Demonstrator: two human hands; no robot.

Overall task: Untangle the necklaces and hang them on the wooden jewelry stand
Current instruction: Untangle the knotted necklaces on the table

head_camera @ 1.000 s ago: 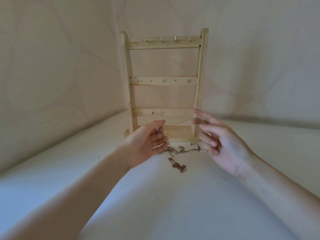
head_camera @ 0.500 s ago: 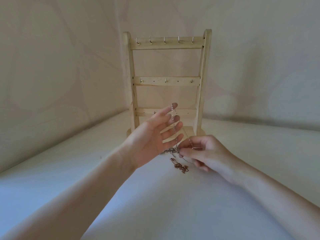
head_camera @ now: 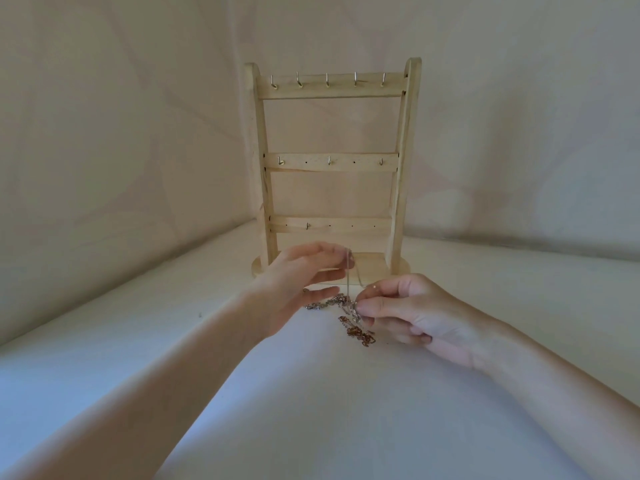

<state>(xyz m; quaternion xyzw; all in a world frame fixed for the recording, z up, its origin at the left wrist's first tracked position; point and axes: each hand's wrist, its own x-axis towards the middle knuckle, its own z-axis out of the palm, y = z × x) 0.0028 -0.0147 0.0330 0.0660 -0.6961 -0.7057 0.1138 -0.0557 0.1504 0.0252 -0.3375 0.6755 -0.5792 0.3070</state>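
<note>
A pale wooden jewelry stand (head_camera: 330, 168) with two upright side posts, three crossbars and a flat base stood upright on the white worktop (head_camera: 311, 393), close against the cream wall (head_camera: 121, 133). Small metal hooks (head_camera: 327, 81) lined the top bar, fewer showed on the middle bar and one on the lowest; all of them were bare.

Just in front of the stand's base lay a tangled heap of thin chain necklaces (head_camera: 341, 306), silver links towards the left and copper-coloured links (head_camera: 360, 332) trailing nearer the person. The left hand (head_camera: 298, 282) was raised above the heap, its fingers curled, with a fine silver strand (head_camera: 347, 271) running taut from its fingertips straight down into the tangle; it appeared to pinch that strand. The right hand (head_camera: 412, 313) sat low beside the heap, thumb and forefinger pinching the chains at the knot while its other fingers curled underneath. The two hands were near each other, the tangle between them.
</note>
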